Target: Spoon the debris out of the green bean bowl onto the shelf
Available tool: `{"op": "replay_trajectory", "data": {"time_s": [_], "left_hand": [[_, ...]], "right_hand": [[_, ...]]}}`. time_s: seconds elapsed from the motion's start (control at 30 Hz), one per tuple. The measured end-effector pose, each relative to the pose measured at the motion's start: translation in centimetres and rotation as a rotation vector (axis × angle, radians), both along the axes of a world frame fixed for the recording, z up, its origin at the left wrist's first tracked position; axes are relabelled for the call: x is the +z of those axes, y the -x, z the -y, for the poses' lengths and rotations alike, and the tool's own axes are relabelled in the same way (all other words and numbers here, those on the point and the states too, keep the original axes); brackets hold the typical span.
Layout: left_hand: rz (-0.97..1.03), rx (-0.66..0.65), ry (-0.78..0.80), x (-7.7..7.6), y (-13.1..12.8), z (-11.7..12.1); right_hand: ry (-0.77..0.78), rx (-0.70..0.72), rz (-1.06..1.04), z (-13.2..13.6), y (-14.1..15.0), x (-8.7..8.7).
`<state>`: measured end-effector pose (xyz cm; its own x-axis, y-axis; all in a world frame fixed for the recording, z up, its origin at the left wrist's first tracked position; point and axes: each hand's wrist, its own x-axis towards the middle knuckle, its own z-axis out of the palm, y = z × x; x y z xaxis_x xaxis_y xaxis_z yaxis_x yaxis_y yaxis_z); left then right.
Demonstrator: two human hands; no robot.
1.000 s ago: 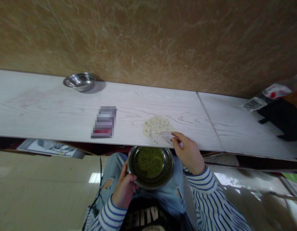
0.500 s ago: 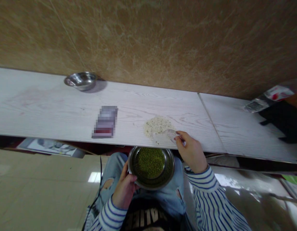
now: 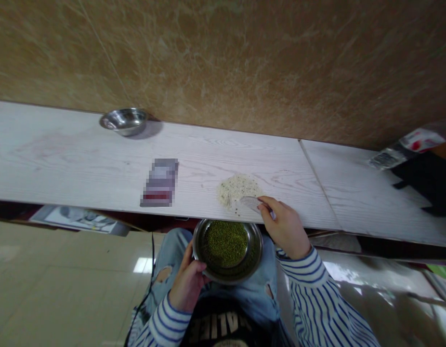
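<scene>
My left hand (image 3: 190, 282) grips the left rim of a metal bowl (image 3: 257, 260), held over my lap just below the counter's front edge. Small green beans (image 3: 226, 243), which look like mung beans, cover its bottom. My right hand (image 3: 286, 226) pinches a clear, thin plastic scraper (image 3: 250, 202) between thumb and fingers; its exact kind is hard to make out. The scraper's tip is at the lower right side of a pile of white rice-like grains (image 3: 239, 187) dotted with green beans. A few loose beans lie between the pile and the counter edge.
On the white wood-grain counter (image 3: 201, 149), a second metal bowl (image 3: 124, 121) stands against the brown wall. A blurred-out flat rectangular object (image 3: 160, 183) lies left of the pile. At the far right are a plastic packet (image 3: 389, 156) and a black cloth-like item (image 3: 425, 178).
My right hand moved the scraper slightly right, then back left to the pile's edge. A few beans now sit nearer the counter edge. My left hand and the bowl stay put.
</scene>
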<state>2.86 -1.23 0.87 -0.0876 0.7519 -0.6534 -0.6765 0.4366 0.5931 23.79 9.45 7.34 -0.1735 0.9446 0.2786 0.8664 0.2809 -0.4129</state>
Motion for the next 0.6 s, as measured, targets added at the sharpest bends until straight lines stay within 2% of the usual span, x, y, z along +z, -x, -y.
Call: {"op": "replay_trajectory", "data": {"time_s": [0.27,0.6], "left_hand": [[0.001,-0.002,-0.003,-0.12,0.29,0.12],[0.004,-0.015,-0.001,-0.77,0.33,0.15]], "right_hand": [[0.029,0.031,0.071,-1.02,0.79,0.33],[0.073,0.083,0.051,-0.47,0.0,0.44]]}}
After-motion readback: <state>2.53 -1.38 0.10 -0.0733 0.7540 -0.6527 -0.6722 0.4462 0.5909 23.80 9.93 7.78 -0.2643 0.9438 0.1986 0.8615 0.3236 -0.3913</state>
